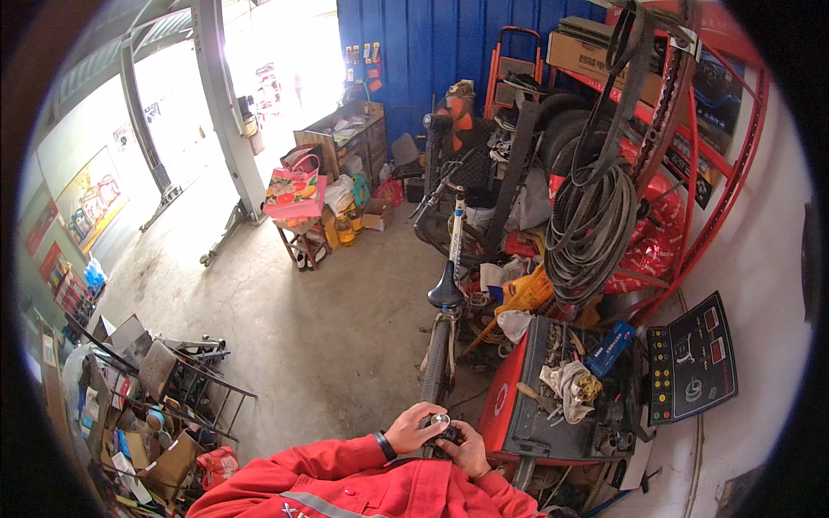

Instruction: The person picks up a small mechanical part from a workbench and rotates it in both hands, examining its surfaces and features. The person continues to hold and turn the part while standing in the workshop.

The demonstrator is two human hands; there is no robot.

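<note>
Close to my body, above the rear wheel of a bicycle (438,363), I hold a small round thing (441,420) with a shiny silver top and a dark lower part. Its exact kind is too small to make out. My left hand (413,429), with a dark band at the wrist, curls its fingers around the silver top. From the other side my right hand (469,450) closes on the dark part. The bicycle stands upright and points away from me, its black saddle (446,289) ahead of my hands.
To my right stand a red and grey machine (509,401) with cloths and tools on top and a tilted control panel (693,361). Coiled black hoses (590,233) hang from a red rack (730,186). At left lie cartons (173,462) and a metal-framed chair (160,367).
</note>
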